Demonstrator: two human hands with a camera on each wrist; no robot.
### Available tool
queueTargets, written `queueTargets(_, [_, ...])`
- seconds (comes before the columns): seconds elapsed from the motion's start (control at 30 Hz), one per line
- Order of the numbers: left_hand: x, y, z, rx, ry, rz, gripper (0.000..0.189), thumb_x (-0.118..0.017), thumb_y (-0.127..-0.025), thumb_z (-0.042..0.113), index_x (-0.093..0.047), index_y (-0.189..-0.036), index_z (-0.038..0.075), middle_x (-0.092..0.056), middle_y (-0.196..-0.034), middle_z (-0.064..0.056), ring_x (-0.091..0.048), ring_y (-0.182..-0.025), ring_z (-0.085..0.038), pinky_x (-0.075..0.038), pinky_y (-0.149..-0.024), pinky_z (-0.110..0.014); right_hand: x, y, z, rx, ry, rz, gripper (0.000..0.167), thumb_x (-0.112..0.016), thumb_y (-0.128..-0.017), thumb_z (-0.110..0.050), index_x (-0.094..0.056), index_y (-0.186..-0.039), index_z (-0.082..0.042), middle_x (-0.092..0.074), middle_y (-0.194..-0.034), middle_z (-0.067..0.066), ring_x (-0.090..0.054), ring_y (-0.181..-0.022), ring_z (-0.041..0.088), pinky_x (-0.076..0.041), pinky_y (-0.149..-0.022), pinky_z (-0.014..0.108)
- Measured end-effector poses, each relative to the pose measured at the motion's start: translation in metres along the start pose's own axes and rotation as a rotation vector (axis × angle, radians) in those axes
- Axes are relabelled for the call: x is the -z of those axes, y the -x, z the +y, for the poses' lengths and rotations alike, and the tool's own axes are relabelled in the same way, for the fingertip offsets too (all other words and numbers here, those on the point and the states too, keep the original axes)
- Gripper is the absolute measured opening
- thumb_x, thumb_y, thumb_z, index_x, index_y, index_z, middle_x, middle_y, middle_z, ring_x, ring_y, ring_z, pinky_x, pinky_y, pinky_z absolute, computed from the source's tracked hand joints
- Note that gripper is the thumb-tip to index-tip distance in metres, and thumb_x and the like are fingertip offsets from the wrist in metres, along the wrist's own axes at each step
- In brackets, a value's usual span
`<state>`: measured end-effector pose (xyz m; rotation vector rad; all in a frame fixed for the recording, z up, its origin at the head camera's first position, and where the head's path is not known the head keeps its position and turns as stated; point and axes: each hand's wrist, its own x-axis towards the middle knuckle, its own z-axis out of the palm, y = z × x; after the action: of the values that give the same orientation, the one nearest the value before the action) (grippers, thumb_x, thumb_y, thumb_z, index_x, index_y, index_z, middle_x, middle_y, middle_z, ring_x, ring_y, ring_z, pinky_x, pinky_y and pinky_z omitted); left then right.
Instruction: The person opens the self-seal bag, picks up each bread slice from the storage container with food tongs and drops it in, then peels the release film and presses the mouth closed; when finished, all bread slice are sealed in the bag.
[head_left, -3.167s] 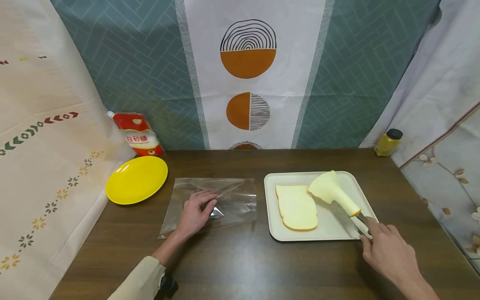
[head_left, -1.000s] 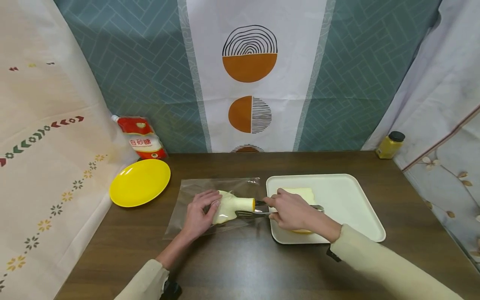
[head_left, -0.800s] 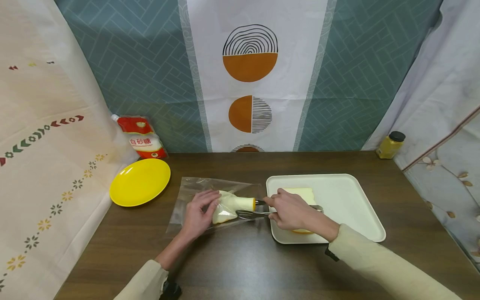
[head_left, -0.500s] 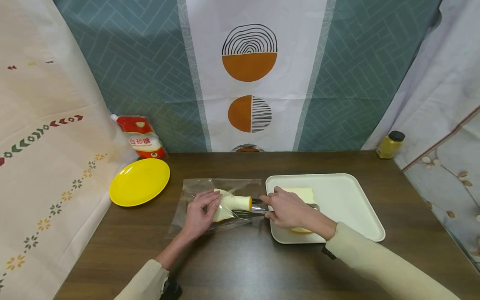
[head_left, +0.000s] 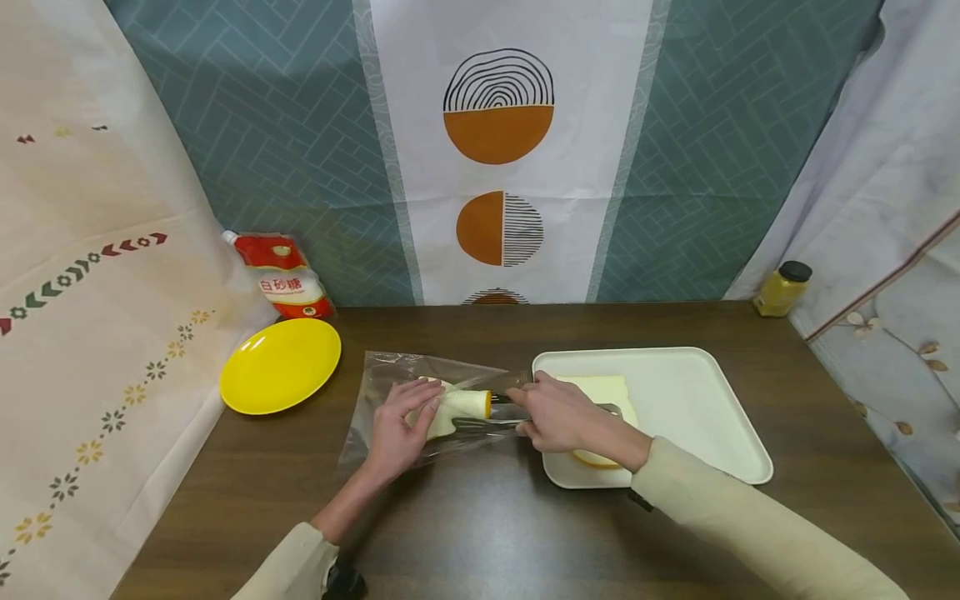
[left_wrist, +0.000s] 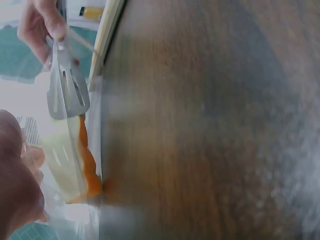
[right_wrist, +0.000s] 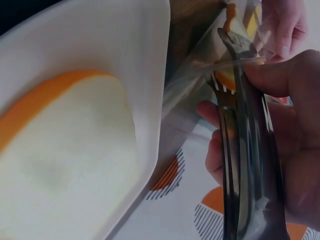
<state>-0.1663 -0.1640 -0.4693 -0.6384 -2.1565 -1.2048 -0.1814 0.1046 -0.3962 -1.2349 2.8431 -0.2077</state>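
Note:
My right hand point(head_left: 558, 412) grips metal food tongs point(right_wrist: 242, 150), one arm a fork and the other a slotted blade. Between the tongs' ends is a folded slice of bread point(head_left: 468, 405), whose orange crust point(left_wrist: 89, 165) shows in the left wrist view. The slice lies inside a clear plastic bag point(head_left: 382, 371), with the tongs' ends inside its right end. My left hand point(head_left: 397, 425) holds the bag by its upper layer, thumb and fingers beside the bread; part of its grasp is hidden. A second slice of bread point(right_wrist: 75, 150) lies flat on the white tray point(head_left: 697, 400).
A yellow plate point(head_left: 281, 367) stands at the left, in front of a red and white sugar pouch point(head_left: 288, 283). A small yellow jar with a black lid point(head_left: 782, 289) is at the back right. Patterned cloths hang around the brown table point(head_left: 465, 533).
Since the earliest frame, the right hand has carried the bread in the tongs leftward from the tray into the bag. Over the last second, tongs and bread have slid slightly farther left.

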Motion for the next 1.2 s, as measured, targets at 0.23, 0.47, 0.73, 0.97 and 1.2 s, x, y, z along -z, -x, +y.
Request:
queueTargets(0.23, [0.001, 0.002, 0.001, 0.034, 0.006, 0.003, 0.024, -0.072, -0.083, -0.009, -0.075, -0.107, -0.004, -0.071, -0.11, -0.02, -0.062, -0.107, -0.045, -0.043, -0.095, -0.059, -0.002, -0.002, -0.001, 0.02, -0.015, 0.011, 0.046, -0.072, -0.088, -0.018, -0.063, -0.128, 0.002, -0.07, -0.1, 0.009, -0.049, -0.082, 0.022, -0.044, -0.061, 0.032])
queueTargets(0.47, [-0.002, 0.002, 0.004, 0.009, 0.011, -0.004, 0.022, -0.072, -0.085, -0.007, -0.074, -0.107, -0.005, -0.072, -0.11, -0.019, -0.063, -0.107, -0.042, -0.037, -0.098, -0.065, -0.002, -0.009, -0.006, 0.04, 0.012, 0.014, 0.048, -0.073, -0.088, -0.021, -0.062, -0.129, 0.002, -0.071, -0.11, 0.013, -0.061, -0.099, 0.029, -0.047, -0.097, 0.043])
queueTargets(0.73, [-0.002, 0.0, 0.005, 0.003, 0.046, -0.009, 0.021, -0.07, -0.087, -0.007, -0.075, -0.106, -0.003, -0.072, -0.111, -0.018, -0.062, -0.109, -0.042, -0.039, -0.097, -0.061, -0.005, -0.016, -0.011, 0.039, 0.031, 0.023, 0.045, -0.072, -0.088, -0.023, -0.063, -0.126, -0.001, -0.071, -0.107, 0.01, -0.054, -0.089, 0.027, -0.05, -0.065, 0.038])
queueTargets(0.97, [-0.003, 0.001, 0.002, -0.009, 0.03, 0.028, 0.021, -0.071, -0.086, -0.008, -0.075, -0.106, -0.005, -0.071, -0.11, -0.02, -0.064, -0.106, -0.042, -0.039, -0.096, -0.064, -0.007, -0.016, -0.009, 0.019, 0.002, 0.014, 0.048, -0.072, -0.088, -0.023, -0.062, -0.13, -0.001, -0.07, -0.109, 0.011, -0.052, -0.09, 0.027, -0.049, -0.064, 0.037])
queueTargets(1.2, [-0.006, 0.002, 0.006, -0.018, 0.052, 0.031, 0.022, -0.071, -0.086, -0.007, -0.075, -0.107, -0.001, -0.072, -0.113, -0.017, -0.062, -0.11, -0.042, -0.023, -0.1, -0.078, -0.011, -0.022, -0.012, 0.036, -0.007, 0.029, 0.05, -0.073, -0.088, -0.026, -0.061, -0.13, 0.0, -0.069, -0.115, 0.013, -0.055, -0.091, 0.026, -0.047, -0.072, 0.037])
